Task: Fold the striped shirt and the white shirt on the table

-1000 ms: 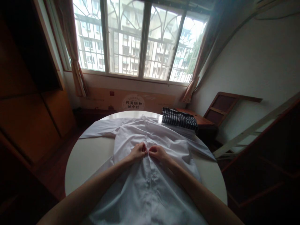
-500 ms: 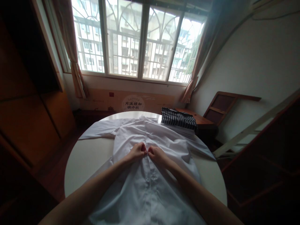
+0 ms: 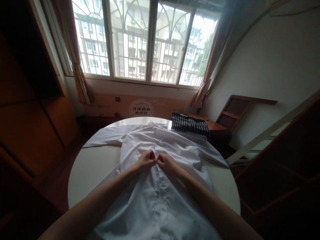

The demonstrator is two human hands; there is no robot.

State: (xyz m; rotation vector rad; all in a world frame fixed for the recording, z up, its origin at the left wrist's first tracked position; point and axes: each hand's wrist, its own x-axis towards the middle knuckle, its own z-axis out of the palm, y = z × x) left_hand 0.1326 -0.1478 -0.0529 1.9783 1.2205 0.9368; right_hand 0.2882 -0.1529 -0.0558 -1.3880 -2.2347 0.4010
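1. Daylight pours through the barred window [image 3: 151, 46] onto a round white counter [image 3: 87, 173], and across the middle of it lies the white shirt [image 3: 135, 143], front up, sleeves out to both sides.
2. Left hand [image 3: 146, 158], right on the shirt's front strip [image 3: 157, 196]: its grip is a narrow pinch, fingertips drawn together on the cloth.
3. Right hand [image 3: 166, 161], just beside it and nearly a mirror image: another small pinch, fingertips curled in on the same strip. Is a button caught between them? Too small to tell from up here.
4. Delicate work, this! I'd say it calls for fingertips only, one side held steady while the other does the fine moving, and both edges of the strip kept level.
5. Look at those creases fanning out below the hands. A little slack at the pinch should help; a hard tug could skew the front.
6. Forearms reach over the lower part of the shirt, so best carry them lightly lest they drag it.
7. Over at the far edge, a dark striped cloth [image 3: 190, 124] sits folded, well apart from both hands.
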